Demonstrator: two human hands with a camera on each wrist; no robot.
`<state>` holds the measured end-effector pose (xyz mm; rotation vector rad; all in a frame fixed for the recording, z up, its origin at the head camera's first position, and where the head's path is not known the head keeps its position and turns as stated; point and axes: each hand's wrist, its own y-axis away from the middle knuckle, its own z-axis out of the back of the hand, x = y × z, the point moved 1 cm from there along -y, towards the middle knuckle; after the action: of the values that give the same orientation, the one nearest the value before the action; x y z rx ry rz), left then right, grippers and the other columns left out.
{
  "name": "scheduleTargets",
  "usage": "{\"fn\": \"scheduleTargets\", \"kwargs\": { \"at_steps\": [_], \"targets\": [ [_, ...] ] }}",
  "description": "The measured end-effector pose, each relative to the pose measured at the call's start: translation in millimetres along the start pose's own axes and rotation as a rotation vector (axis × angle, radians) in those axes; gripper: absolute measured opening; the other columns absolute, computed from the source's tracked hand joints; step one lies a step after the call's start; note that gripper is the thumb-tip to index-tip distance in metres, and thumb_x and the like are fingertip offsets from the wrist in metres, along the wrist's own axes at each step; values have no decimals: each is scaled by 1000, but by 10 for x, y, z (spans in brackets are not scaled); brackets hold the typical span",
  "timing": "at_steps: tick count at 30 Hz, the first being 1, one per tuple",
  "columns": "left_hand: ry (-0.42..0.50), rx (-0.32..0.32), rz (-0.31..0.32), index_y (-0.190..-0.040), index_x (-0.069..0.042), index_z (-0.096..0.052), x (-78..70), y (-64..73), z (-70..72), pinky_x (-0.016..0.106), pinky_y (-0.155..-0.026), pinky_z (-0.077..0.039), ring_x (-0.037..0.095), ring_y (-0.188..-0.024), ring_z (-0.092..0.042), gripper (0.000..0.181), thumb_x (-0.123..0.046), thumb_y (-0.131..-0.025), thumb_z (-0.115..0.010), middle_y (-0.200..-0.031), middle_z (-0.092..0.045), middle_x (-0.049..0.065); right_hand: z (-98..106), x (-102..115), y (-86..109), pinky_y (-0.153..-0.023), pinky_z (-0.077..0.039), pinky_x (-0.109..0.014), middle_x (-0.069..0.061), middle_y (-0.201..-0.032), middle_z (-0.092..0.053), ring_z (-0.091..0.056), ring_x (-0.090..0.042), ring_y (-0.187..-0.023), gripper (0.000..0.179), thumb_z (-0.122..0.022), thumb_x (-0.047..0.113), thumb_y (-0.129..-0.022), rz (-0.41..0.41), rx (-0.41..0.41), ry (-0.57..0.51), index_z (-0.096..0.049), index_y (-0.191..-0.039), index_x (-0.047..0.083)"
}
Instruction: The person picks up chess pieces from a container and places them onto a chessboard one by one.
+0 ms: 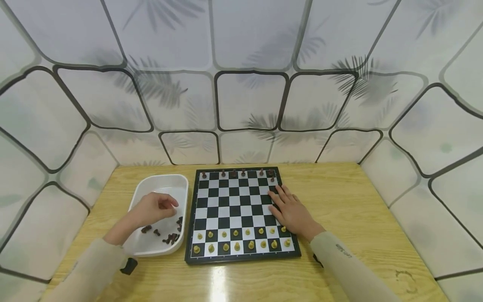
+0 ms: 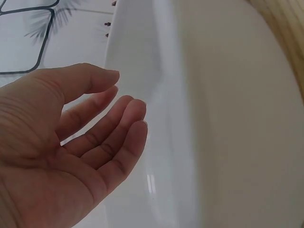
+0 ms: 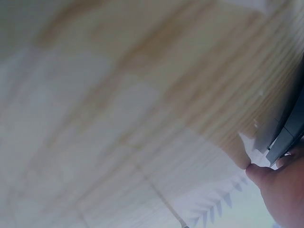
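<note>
My left hand (image 1: 152, 208) hovers over a white plastic tray (image 1: 166, 181), its fingers loosely curled. In the left wrist view the thumb and fingertips of that hand (image 2: 95, 137) stand apart with nothing between them. Several dark red-brown chess pieces (image 1: 172, 239) lie scattered in the tray, mostly on its near side. To the right is a black-and-white chessboard (image 1: 229, 212). My right hand (image 1: 296, 214) rests on its right edge, fingers spread over the squares. Beside the board's dark edge (image 3: 289, 128), part of the right hand (image 3: 285, 194) shows in the right wrist view.
Two rows of yellow chess pieces (image 1: 237, 246) stand along the board's near side. Several dark red chess pieces (image 1: 243, 173) stand along the far row, with one small piece (image 1: 272, 179) in front at the right. A patterned wall (image 1: 249, 100) closes off the back of the wooden table (image 1: 339, 188).
</note>
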<state>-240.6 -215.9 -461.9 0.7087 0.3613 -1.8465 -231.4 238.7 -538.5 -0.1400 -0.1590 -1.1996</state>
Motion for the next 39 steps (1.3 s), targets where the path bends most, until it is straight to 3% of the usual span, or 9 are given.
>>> {"fn": "scheduleTargets", "kwargs": {
  "at_steps": [10,20,32,39],
  "targets": [
    [43,106,24,-108,-8,-76,-14,40,-168,27,-66,-53,13,-79,-61,22,-12,-86,-80,-91,-72,-1,-16,-18,-10,-125,-29,-64,-19,-174,-24,-18,-41,-163,64,-41,49,-112,-3,6,9,-35,-165,15],
    [42,161,59,-116,-2,-73,25,68,-280,30,-69,-54,14,-81,-63,38,-12,-81,-84,-92,-71,2,-17,-19,-3,-123,-30,-66,-21,-173,-26,-20,-43,-162,63,-39,49,-112,12,-6,9,-36,-165,14],
    [53,204,73,-101,-8,-75,46,100,-312,27,-62,-48,13,-69,-59,19,-8,-84,-82,-76,-65,-2,0,1,8,-124,-30,-65,-19,-174,-26,-19,-41,-162,63,-41,48,-112,6,-7,11,-36,-165,15],
    [50,195,85,-96,-10,-77,46,107,-320,26,-63,-47,12,-69,-58,11,-8,-86,-80,-76,-65,-3,8,5,8,-124,-29,-65,-19,-174,-25,-19,-41,-162,63,-41,48,-112,5,-2,9,-35,-165,14]
  ]
}}
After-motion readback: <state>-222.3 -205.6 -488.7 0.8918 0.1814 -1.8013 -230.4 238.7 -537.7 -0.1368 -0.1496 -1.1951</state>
